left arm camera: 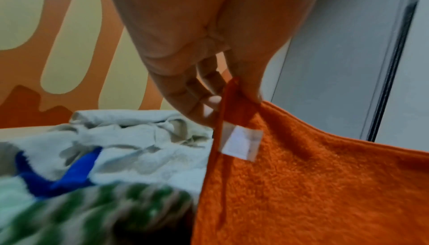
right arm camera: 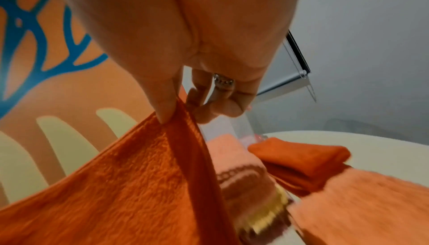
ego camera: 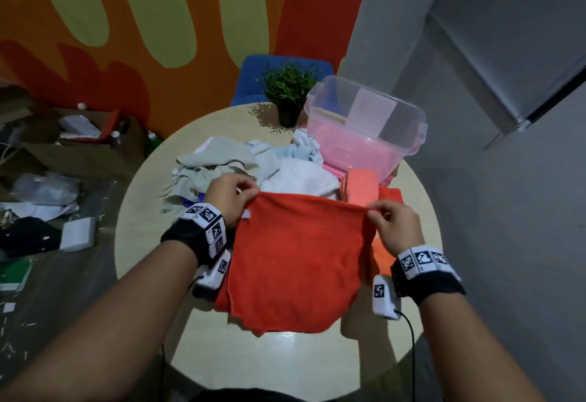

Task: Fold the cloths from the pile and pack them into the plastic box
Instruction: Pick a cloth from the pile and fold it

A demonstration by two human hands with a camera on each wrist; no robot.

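Observation:
An orange-red cloth (ego camera: 295, 259) hangs stretched between both hands above the round table (ego camera: 142, 211), its lower edge draped on the tabletop. My left hand (ego camera: 233, 194) pinches its top left corner, near a white label (left arm camera: 241, 143). My right hand (ego camera: 388, 217) pinches the top right corner (right arm camera: 171, 120). Behind the cloth lies the pile (ego camera: 228, 164) of grey, white and pale blue cloths. The clear plastic box (ego camera: 364, 129) stands at the back right with pink cloth inside. Folded peach and orange cloths (right arm camera: 299, 159) lie beside it.
A potted plant (ego camera: 288, 91) stands at the table's far edge, with a blue chair (ego camera: 253, 78) behind it. Boxes and clutter (ego camera: 63, 148) cover the floor on the left. A grey wall (ego camera: 507, 179) is on the right.

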